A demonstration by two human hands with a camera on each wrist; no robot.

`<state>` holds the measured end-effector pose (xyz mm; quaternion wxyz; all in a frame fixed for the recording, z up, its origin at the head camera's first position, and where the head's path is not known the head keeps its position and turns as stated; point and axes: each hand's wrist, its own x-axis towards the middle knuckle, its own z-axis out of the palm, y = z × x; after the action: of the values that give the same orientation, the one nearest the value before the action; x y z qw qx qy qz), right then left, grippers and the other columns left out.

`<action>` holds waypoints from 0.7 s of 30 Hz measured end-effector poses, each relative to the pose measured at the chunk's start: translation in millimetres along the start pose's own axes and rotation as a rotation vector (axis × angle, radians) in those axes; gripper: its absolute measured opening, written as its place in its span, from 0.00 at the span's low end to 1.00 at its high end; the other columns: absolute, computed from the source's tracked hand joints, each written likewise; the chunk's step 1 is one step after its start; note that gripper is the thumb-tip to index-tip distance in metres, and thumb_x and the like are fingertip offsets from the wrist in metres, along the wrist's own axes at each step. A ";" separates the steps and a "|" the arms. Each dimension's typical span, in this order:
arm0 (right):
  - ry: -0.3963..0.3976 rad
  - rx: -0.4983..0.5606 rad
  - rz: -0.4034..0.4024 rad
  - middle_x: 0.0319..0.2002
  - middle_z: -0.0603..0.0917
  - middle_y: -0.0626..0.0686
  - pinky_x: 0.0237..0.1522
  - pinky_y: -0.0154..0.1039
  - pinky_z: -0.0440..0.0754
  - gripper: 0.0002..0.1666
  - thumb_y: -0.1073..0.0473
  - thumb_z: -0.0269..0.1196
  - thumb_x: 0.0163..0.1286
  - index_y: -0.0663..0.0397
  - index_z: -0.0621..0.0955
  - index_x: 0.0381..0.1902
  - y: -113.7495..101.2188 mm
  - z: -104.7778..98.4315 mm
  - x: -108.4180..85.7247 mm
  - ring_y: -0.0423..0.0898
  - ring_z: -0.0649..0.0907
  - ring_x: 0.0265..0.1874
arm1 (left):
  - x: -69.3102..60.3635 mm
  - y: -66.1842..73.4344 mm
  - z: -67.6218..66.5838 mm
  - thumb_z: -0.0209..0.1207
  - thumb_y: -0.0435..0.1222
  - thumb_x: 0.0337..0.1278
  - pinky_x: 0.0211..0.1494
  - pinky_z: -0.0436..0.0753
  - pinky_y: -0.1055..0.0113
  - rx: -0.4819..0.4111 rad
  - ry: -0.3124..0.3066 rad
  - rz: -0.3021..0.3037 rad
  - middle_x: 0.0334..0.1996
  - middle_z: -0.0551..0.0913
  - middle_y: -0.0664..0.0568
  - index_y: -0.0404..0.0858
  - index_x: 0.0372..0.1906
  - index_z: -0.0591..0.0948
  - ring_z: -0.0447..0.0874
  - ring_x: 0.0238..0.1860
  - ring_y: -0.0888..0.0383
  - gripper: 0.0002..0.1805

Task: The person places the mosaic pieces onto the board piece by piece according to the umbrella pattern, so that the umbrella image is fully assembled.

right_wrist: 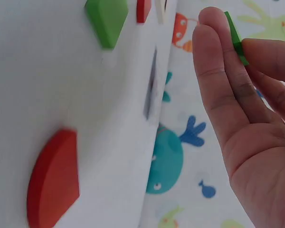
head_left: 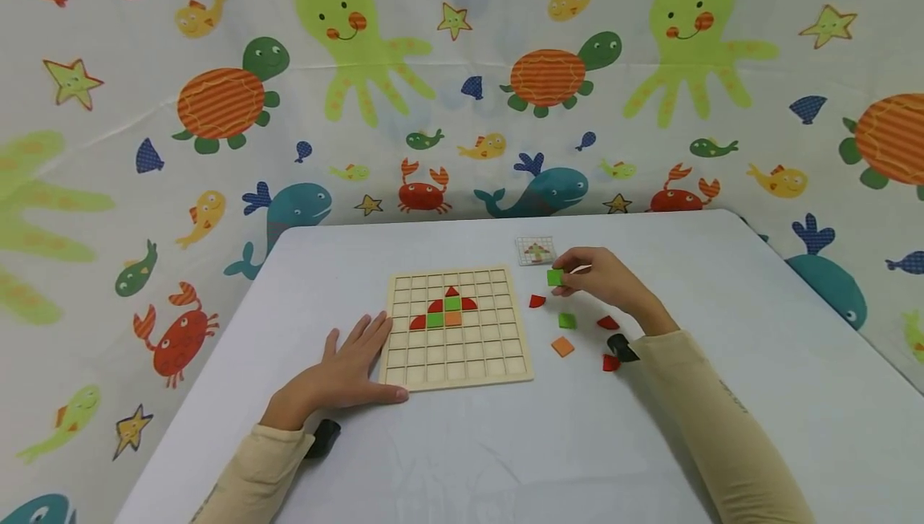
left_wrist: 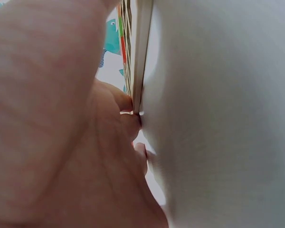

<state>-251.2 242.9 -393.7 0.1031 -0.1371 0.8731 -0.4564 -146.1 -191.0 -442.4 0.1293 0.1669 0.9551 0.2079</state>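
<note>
Beyond the grid board's [head_left: 462, 350] right edge, the right hand [head_left: 602, 279] pinches a green square tile [head_left: 554, 277], partly covered by its fingers, while the left hand [head_left: 342, 375] rests with extended fingers against the board's left side and its thumb by the near-left corner. Small dark lettering on the right sleeve [head_left: 722, 428] is too tiny to read, as are the finer details of the picture card [head_left: 536, 251] just off the board's far-right corner. In the left wrist view the palm hides most of the board, which shows only edge-on.
</note>
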 end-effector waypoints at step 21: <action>-0.090 0.012 -0.160 0.41 0.87 0.61 0.45 0.60 0.88 0.12 0.62 0.64 0.77 0.61 0.85 0.54 -61.7 60.9 25.3 0.51 0.92 0.34 | -1.4 0.5 1.6 0.72 0.68 0.51 0.76 0.30 0.25 0.002 -0.006 -0.009 0.87 0.46 0.37 0.32 0.87 0.50 0.34 0.86 0.35 0.71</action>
<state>-247.5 154.0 -378.4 0.1064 -0.2262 0.8510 -0.4619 -144.3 -190.5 -443.3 0.1331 0.1634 0.9556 0.2058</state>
